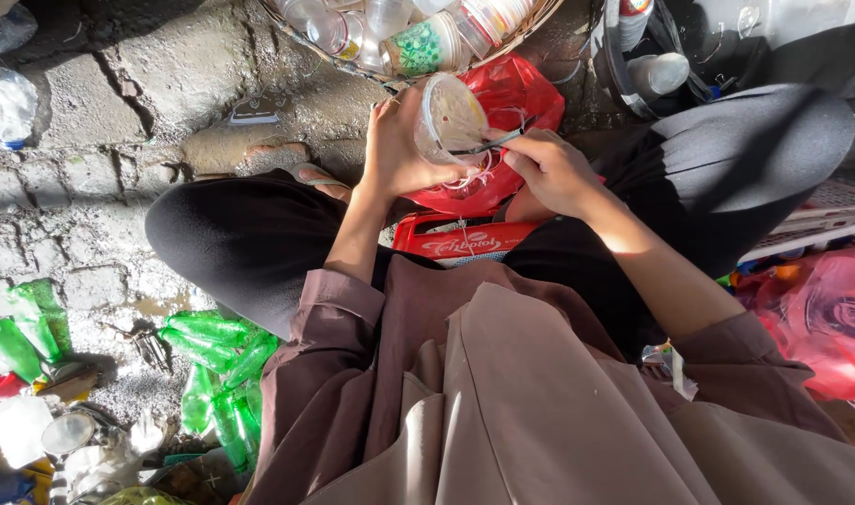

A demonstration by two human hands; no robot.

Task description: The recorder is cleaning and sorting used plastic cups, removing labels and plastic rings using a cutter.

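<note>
My left hand (395, 150) wraps its fingers around a clear plastic cup (449, 120), tipped on its side with the mouth toward me so I can reach the rim. My right hand (551, 168) pinches a thin dark blade (491, 144), maybe a small knife, laid across that mouth. Both sit above the red plastic bag (511, 98) between my knees, where scraps fall. A basket (525, 33) of cups waits just beyond.
</note>
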